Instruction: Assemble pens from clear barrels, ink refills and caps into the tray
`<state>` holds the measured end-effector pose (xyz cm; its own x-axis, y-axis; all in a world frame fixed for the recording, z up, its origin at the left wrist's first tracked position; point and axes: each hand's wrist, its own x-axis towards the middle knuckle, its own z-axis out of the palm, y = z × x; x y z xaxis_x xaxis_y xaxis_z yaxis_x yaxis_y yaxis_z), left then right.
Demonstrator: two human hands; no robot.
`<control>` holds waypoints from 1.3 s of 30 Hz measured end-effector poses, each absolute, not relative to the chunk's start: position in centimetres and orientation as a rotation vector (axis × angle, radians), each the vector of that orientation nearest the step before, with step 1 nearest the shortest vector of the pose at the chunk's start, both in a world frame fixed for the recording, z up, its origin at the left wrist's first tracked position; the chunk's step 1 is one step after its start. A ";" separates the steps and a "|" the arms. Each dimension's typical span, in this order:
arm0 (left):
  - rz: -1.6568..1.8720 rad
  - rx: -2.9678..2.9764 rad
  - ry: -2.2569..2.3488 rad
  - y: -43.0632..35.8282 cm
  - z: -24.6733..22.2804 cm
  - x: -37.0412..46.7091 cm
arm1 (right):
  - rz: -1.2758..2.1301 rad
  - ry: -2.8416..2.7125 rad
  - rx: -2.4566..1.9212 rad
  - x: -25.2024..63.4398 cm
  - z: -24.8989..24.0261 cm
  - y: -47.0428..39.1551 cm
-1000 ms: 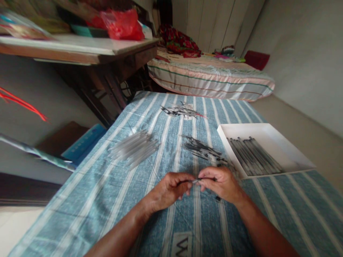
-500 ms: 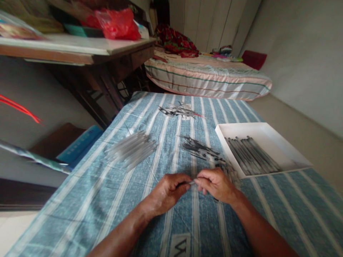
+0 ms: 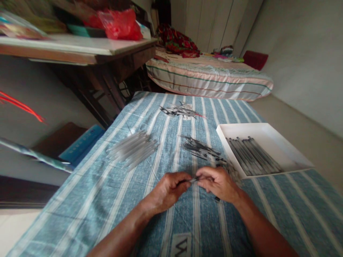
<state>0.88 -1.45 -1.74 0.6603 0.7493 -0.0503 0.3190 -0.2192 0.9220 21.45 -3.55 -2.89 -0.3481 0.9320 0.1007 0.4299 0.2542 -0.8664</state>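
My left hand [image 3: 171,190] is closed, thumb and fingertips pinching a thin pen [image 3: 194,180] over the near middle of the cloth. Fingers of my right hand [image 3: 218,184] close on the other end of this pen, where a dark bit shows; most of the pen is hidden. A small black piece [image 3: 217,198] pokes out below my right hand. Just beyond the hands lie dark pen refills [image 3: 200,147] in a loose heap. Small dark and clear parts [image 3: 232,169] are partly covered by my right hand. Clear pen barrels [image 3: 136,148] lie side by side to the left.
A white shallow box [image 3: 286,142] at the right holds a row of dark pens [image 3: 253,155]. Another heap of thin pieces [image 3: 182,111] lies on the far part of the striped cloth [image 3: 128,207]. A higher table [image 3: 118,44] with a red bag stands at left, a bed [image 3: 209,76] behind.
My right fingers have shifted slightly up and away from the left ones, so more of the pen and a dark bit show. The black piece under my right hand is plainer.
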 end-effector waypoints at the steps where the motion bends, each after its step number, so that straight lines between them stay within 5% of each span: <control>1: 0.498 1.810 0.853 -1.5 -1.8 0.9 | 1.000 -1.909 -1.230 21.5 -2.9 -3.5; 39: 0.529 2.049 0.893 -1.4 -1.5 1.1 | 1.096 -1.857 -1.338 20.9 -2.3 -3.2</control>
